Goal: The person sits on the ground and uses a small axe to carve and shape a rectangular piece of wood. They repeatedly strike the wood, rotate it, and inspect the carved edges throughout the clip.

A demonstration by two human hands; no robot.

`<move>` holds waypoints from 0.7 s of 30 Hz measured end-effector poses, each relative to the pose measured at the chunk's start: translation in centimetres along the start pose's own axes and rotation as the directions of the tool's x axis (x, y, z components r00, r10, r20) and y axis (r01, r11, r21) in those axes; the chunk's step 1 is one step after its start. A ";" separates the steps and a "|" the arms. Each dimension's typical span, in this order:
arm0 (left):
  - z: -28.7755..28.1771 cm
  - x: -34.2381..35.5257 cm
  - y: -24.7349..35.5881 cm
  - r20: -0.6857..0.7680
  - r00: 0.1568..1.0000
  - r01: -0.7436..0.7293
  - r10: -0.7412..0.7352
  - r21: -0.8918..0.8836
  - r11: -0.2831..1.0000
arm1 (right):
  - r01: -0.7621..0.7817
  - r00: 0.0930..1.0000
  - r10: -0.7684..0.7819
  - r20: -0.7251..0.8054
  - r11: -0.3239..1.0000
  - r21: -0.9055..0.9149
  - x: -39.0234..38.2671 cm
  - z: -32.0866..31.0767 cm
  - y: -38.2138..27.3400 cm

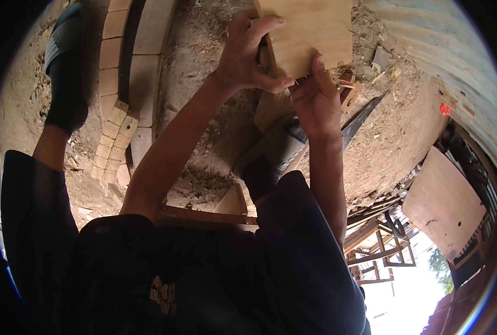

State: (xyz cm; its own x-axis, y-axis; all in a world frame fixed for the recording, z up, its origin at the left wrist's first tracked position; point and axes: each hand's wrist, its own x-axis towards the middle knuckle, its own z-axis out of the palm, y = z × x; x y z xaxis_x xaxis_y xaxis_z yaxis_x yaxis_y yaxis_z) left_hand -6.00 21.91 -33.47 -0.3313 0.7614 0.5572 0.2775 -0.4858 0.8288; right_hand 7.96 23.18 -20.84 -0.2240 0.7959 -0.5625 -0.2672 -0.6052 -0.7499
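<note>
A pale plywood panel [316, 34], seemingly fixed to a wooden edge piece along its left side, is held up at the top of the view. My left hand [245, 53] curls round its left edge, one digit on the face and another reaching its lower corner. My right hand [318, 103] grips the lower edge from below, palm turned up, thumb on the face and fingers hidden underneath. A thin, nail-like sliver shows between my hands at that corner, too small to name surely. A dark sandal [276, 146] on my right foot is just below the panel.
Small wooden blocks [114, 139] are stacked beside a long row of larger blocks [111, 56] on the left. Wood scraps [349, 92] litter the dirt floor [393, 131]. Corrugated metal sheeting [427, 33], a leaning board [444, 204] and wooden frames [385, 245] stand at right.
</note>
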 end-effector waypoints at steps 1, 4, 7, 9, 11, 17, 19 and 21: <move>0.1 -0.1 0.0 0.031 0.999 0.018 -0.018 -0.004 1.000 | 0.024 1.000 -0.025 0.006 1.000 0.004 0.1 -0.4 -0.1; -0.4 -0.7 0.0 0.122 0.981 0.160 -0.151 -0.069 0.985 | 0.072 0.997 -0.072 0.016 0.997 0.021 0.3 -1.9 -1.7; -1.1 -1.2 -0.5 0.157 0.953 0.286 -0.261 -0.167 0.944 | 0.053 0.993 -0.060 0.106 0.996 0.073 0.7 -5.0 -4.1; -0.6 -1.3 -1.7 0.087 0.990 0.127 -0.113 -0.171 0.977 | 0.031 0.977 -0.049 0.208 0.996 0.087 0.8 -7.4 -6.5; -1.2 -0.8 -2.2 0.211 0.976 0.080 -0.059 -0.090 0.993 | -0.002 0.993 0.025 0.112 0.979 -0.202 0.4 -9.2 -9.1; -1.3 0.3 -2.1 0.377 0.903 0.341 -0.205 -0.340 0.876 | 0.056 0.961 0.102 0.256 0.837 -0.544 1.8 -9.2 -13.8; -1.0 -0.1 -2.6 0.388 0.900 0.366 -0.201 -0.416 0.832 | 0.057 0.913 0.146 0.382 0.879 -0.473 3.3 -8.9 -14.6; -0.7 -1.3 -4.7 0.344 0.937 0.203 -0.067 -0.377 0.904 | 0.011 0.966 0.140 0.215 0.814 -0.581 3.5 -6.1 -12.8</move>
State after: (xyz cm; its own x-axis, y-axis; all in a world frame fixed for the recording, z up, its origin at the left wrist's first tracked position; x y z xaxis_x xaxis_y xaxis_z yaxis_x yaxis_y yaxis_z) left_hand -7.53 22.89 -38.05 -0.0187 0.8934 0.4489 -0.1565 -0.4461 0.8812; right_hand 16.33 33.79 -15.32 -0.4557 0.6806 -0.5738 0.3247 -0.4731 -0.8190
